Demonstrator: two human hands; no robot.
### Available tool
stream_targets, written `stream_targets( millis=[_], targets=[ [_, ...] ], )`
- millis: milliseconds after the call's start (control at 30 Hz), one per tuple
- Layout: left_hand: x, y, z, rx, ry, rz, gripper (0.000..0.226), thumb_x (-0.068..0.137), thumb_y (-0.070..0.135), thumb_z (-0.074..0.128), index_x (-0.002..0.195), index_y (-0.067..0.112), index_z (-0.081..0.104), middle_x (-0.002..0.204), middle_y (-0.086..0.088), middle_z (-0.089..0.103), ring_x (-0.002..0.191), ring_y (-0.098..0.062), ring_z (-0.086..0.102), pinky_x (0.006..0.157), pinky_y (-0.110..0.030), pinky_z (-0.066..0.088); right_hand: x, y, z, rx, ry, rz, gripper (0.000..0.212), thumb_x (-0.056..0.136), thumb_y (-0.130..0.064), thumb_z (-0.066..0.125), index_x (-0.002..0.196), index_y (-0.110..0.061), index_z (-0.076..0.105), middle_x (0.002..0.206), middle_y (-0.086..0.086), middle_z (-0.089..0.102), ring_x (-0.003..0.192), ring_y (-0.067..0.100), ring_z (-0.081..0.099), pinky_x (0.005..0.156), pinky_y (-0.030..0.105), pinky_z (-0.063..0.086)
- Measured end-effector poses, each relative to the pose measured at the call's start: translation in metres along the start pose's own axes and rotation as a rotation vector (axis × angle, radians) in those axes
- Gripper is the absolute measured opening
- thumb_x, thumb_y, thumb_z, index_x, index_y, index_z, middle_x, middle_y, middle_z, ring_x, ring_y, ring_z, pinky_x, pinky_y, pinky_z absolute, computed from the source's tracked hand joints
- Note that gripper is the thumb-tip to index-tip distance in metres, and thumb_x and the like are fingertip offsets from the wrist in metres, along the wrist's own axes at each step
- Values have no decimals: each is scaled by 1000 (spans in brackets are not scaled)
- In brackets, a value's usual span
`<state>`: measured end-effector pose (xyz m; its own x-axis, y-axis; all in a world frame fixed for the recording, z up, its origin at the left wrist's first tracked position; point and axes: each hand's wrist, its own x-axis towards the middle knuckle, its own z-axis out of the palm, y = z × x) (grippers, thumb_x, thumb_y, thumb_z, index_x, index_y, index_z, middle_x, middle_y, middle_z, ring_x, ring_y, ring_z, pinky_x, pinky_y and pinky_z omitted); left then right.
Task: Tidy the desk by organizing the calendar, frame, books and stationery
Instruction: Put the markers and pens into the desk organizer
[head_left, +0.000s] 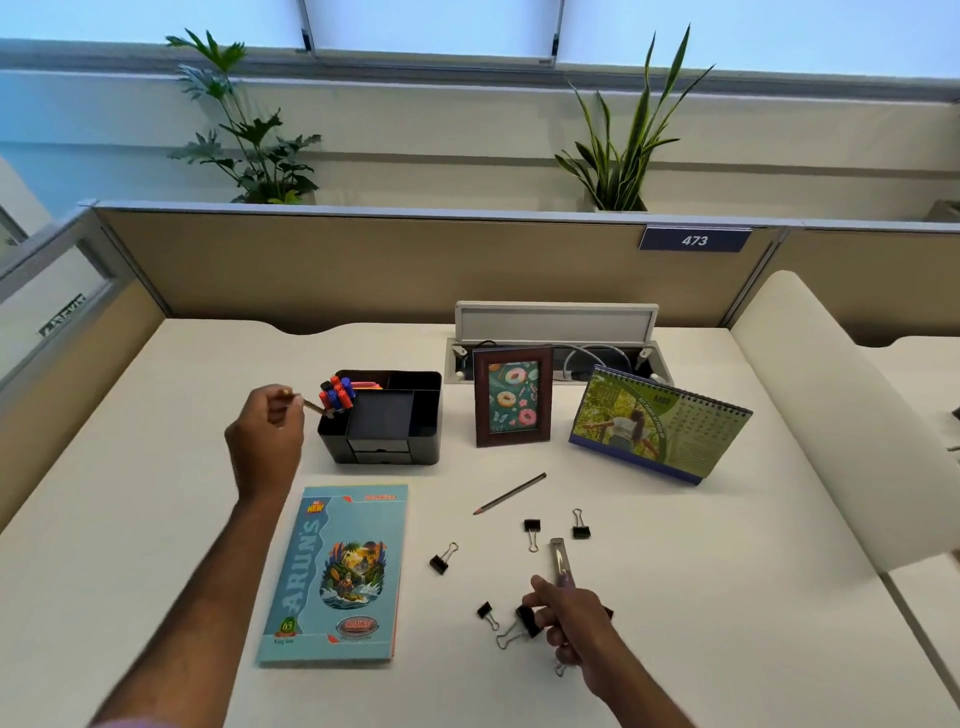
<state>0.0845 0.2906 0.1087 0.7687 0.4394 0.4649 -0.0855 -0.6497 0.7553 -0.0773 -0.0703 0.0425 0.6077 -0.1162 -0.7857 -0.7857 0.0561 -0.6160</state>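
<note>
The frame (513, 396) and calendar (658, 423) stand at the far side. The left hand (267, 422) pinches a pencil (313, 406) at the organizer (383, 415); the right hand (574, 621) holds a metal clip (558, 558). Binder clips (443, 558), another pencil (509, 493) and the book (337, 574) still lie on the counter (156, 467).
</note>
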Motion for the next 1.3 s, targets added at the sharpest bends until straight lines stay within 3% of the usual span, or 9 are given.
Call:
stream_targets(
  millis=[133,267,400,500,633,800,967,1133,1300],
  targets=[
    [0,-17,20,96,-73,-83,14,92,17,67,103,8,66,94,-13,73,83,-30,70,70,-34,54,4,5,-2,-47,32,7,35,88,-37,65,89,-3,75,57,-1,57,46,12,35,43,19,22],
    [-7,-36,37,155,-139,-182,11,90,17,68,100,12,66,98,-10,74,83,-33,68,69,-35,52,7,7,-2,-134,53,-57,32,88,-36,66,82,-5,74,56,-1,60,44,12,37,42,19,25],
    [-13,-48,46,230,-187,-205,12,91,16,67,101,8,68,99,-11,72,88,-32,65,68,-34,48,24,0,12,-519,102,-353,26,89,-37,63,69,-22,65,61,-7,66,51,-1,54,58,23,42],
    [-15,-57,48,283,-213,-228,13,91,16,67,102,8,69,98,-15,69,88,-34,64,68,-37,50,45,-14,27,-691,143,-527,9,87,-39,61,94,-34,65,77,-10,66,75,-1,59,79,25,49],
    [-16,-60,47,320,-255,-229,16,92,17,66,105,8,70,98,-16,68,89,-35,63,68,-40,52,76,-36,50,-955,127,-776,40,95,-29,53,134,-21,53,124,0,58,109,19,55,91,33,44],
    [-19,-54,43,301,-264,-247,20,91,18,67,109,8,67,94,-13,67,86,-32,62,66,-37,50,106,-59,60,-1329,148,-959,56,83,1,54,137,-12,49,142,10,49,122,35,50,93,44,44],
    [-48,-48,33,265,-253,-312,22,90,17,68,108,9,62,92,-10,64,83,-30,61,65,-36,47,114,-66,59,-1482,153,-984,37,84,4,49,117,-8,59,124,13,53,106,36,52,81,46,47],
    [-88,-41,29,208,-271,-391,21,91,19,68,107,11,56,89,-6,63,82,-26,62,61,-31,44,128,-52,57,-1563,222,-1005,22,65,-3,76,78,-15,63,84,5,57,74,28,59,49,35,44],
    [-125,-29,38,132,-342,-384,19,91,20,69,103,17,55,92,-2,62,82,-21,63,57,-28,47,117,-48,54,-1564,228,-1096,26,58,-7,79,72,-19,60,74,0,56,66,23,56,47,31,37]
  ],
)
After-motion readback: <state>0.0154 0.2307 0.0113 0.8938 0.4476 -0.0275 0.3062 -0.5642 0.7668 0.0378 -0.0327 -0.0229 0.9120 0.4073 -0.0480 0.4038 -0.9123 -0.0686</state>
